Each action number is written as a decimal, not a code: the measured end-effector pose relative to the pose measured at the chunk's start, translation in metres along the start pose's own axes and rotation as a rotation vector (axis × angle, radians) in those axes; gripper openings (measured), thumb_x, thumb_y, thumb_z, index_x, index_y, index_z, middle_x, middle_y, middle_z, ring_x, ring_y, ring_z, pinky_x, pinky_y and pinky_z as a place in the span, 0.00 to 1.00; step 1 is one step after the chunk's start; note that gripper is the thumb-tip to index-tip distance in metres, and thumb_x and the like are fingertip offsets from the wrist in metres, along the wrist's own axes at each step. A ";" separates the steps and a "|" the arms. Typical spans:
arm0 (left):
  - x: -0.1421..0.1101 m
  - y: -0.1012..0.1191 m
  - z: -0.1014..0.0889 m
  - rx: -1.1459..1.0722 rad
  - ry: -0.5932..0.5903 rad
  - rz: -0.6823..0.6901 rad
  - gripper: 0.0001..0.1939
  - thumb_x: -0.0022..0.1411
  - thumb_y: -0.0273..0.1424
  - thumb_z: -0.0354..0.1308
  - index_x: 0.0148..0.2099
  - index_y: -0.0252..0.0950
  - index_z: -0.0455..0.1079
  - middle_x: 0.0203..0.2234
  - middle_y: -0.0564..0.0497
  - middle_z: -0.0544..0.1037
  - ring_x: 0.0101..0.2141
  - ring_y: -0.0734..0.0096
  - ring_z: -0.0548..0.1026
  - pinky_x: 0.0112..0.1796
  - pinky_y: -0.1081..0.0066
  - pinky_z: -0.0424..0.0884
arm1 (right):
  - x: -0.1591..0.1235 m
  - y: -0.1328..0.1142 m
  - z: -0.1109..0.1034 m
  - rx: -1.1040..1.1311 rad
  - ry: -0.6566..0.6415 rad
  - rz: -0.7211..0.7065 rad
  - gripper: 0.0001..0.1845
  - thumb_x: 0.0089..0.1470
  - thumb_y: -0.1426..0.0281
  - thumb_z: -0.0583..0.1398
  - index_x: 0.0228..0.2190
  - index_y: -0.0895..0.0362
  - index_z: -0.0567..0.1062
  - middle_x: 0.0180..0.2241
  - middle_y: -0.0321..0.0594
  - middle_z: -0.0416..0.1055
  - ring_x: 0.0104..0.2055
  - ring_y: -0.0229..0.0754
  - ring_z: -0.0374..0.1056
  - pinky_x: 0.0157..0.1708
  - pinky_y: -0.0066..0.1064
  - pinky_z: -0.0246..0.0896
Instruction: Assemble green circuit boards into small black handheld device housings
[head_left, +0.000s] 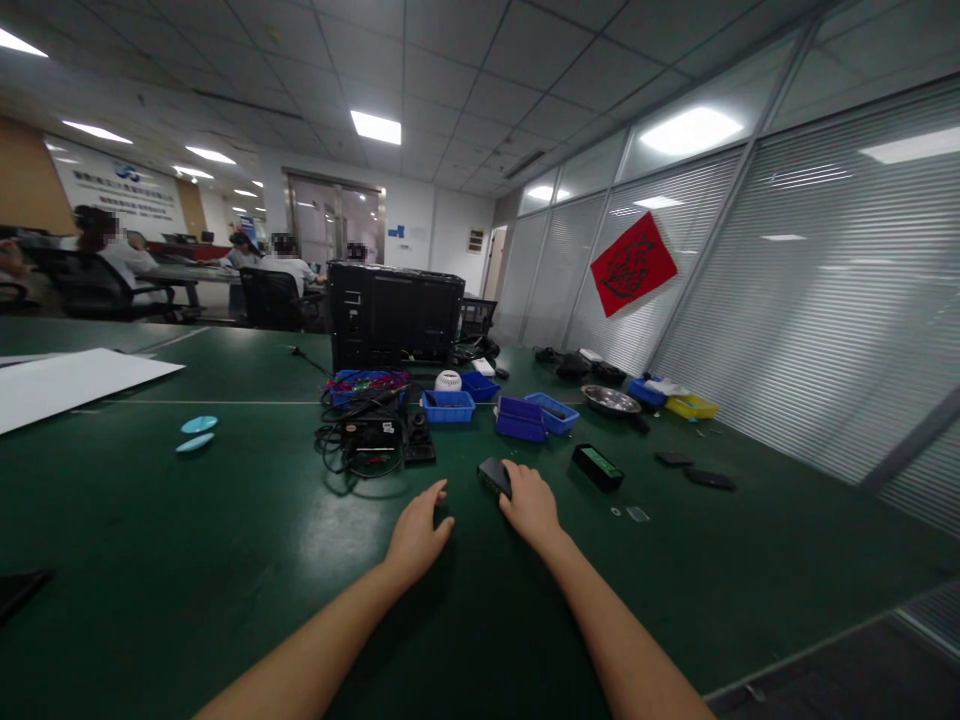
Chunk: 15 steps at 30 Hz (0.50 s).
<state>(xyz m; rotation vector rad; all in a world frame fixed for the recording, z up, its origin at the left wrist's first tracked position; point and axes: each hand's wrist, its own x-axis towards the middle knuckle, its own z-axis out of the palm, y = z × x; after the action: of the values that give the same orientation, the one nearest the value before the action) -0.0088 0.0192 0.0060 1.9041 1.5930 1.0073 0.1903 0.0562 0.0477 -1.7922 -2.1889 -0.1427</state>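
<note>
My right hand (531,503) is closed round the near right side of a small black box-shaped case (491,474), which is on the green table. Part of the case is hidden under the fingers. To its left, my left hand (420,533) hovers low over the table, thumb and fingers apart, with nothing in it. A second black case (598,466) lies to the right of my right hand; a green circuit board shows in its open top. Close by it are a small white ring (616,511) and a clear flat piece (637,514).
Beyond my hands stand a black unit tangled in cables (371,435), blue bins (448,407), a purple-blue bin (520,420), a metal bowl (611,400) and a large black panel (397,315). Flat black pieces (709,480) lie right, light-blue shells (196,441) left. People sit behind.
</note>
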 end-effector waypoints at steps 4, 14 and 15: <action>0.000 -0.001 0.000 0.006 -0.004 0.006 0.29 0.52 0.29 0.52 0.57 0.38 0.55 0.46 0.49 0.70 0.46 0.68 0.68 0.50 0.68 0.58 | -0.004 -0.012 0.000 -0.151 0.071 -0.087 0.24 0.48 0.73 0.54 0.50 0.56 0.61 0.45 0.49 0.63 0.45 0.50 0.56 0.40 0.39 0.52; 0.001 -0.001 0.003 0.010 0.011 0.000 0.29 0.51 0.29 0.53 0.57 0.38 0.55 0.46 0.49 0.70 0.48 0.68 0.67 0.51 0.67 0.58 | -0.020 -0.048 -0.004 -0.144 0.074 -0.277 0.25 0.49 0.65 0.56 0.50 0.56 0.62 0.45 0.51 0.61 0.46 0.53 0.54 0.41 0.42 0.50; 0.001 -0.001 0.003 0.011 0.012 0.000 0.29 0.51 0.29 0.53 0.57 0.38 0.55 0.46 0.49 0.70 0.48 0.68 0.67 0.51 0.67 0.58 | -0.021 -0.049 -0.004 -0.132 0.075 -0.280 0.25 0.50 0.64 0.55 0.50 0.56 0.62 0.45 0.51 0.61 0.46 0.53 0.54 0.41 0.42 0.50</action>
<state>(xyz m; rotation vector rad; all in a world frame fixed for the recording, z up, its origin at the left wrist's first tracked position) -0.0068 0.0205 0.0038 1.9093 1.6078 1.0136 0.1470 0.0254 0.0505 -1.5061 -2.4141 -0.4184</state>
